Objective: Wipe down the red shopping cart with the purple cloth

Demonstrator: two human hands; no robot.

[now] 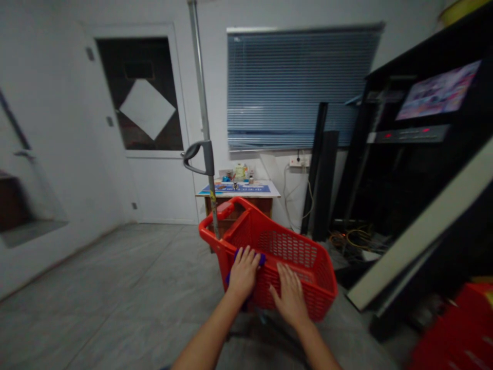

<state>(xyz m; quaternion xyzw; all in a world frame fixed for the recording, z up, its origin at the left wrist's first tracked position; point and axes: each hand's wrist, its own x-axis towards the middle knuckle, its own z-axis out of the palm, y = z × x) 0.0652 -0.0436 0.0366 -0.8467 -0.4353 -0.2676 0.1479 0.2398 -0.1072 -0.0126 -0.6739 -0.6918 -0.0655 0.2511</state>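
Observation:
A red plastic shopping cart (285,244) stands in front of me, its perforated basket pointing to the right. My left hand (244,275) presses a purple cloth (262,259) against the near top rim, the fingers bent over it. Part of the cloth hangs down outside the basket, mostly hidden behind that hand. Farther right along the same rim rests my right hand (291,295), its fingers extended and holding nothing. At the handle end rises a metal pole (201,87) with a grey loop grip (208,158); its lower end is hidden by the cart.
A small table (275,191) with bottles and other small items stands against the wall behind the cart. To the right are a black rack (348,154), loose cables (358,237), a leaning pale panel (419,231) and a red object (458,329). A white door (162,190) is at the back left.

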